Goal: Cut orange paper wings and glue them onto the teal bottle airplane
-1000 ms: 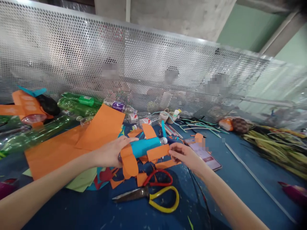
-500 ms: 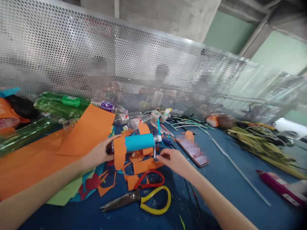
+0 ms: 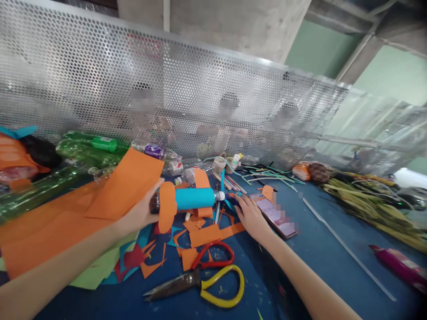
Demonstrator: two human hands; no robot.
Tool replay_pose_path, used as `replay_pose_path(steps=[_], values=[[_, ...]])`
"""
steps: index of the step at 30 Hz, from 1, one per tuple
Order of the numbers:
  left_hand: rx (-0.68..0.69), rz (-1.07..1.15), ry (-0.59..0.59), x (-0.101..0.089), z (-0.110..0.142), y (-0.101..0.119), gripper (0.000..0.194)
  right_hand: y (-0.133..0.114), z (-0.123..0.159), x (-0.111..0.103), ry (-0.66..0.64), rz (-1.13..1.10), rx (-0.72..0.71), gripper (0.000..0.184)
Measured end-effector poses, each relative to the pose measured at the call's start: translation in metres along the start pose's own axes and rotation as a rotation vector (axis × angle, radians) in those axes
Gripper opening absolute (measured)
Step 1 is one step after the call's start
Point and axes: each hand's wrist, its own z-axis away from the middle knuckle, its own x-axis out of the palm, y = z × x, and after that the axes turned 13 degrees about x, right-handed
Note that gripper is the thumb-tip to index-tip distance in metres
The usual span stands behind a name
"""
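Since half a second ago the right hand (image 3: pixel 251 214) has moved away from the orange scraps (image 3: pixel 207 233) toward the phone (image 3: pixel 276 213), now lying flat, fingers spread, grip open and empty on the blue desk (image 3: pixel 333 262). Left hand (image 3: pixel 142 212), grip closed around the rear end of the bottle model (image 3: pixel 187 200) wrapped in teal paper with orange wings, holds it level just above the scraps. No writing readable; bottle labels and the phone screen are blurred.
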Motion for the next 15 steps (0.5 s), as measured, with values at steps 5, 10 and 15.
replay_pose_path(steps=[5,10,15], values=[[-0.101,0.052,-0.001,0.005,-0.002,0.014,0.105,0.005,-0.001,0.003,0.001,-0.002,-0.020,0.033],[-0.085,-0.067,-0.044,0.006,-0.004,0.018,0.089,0.004,0.000,0.007,0.005,0.006,-0.031,0.035],[-0.044,-0.090,-0.033,0.004,-0.004,0.014,0.069,-0.004,0.001,-0.003,0.121,0.126,-0.006,0.040]])
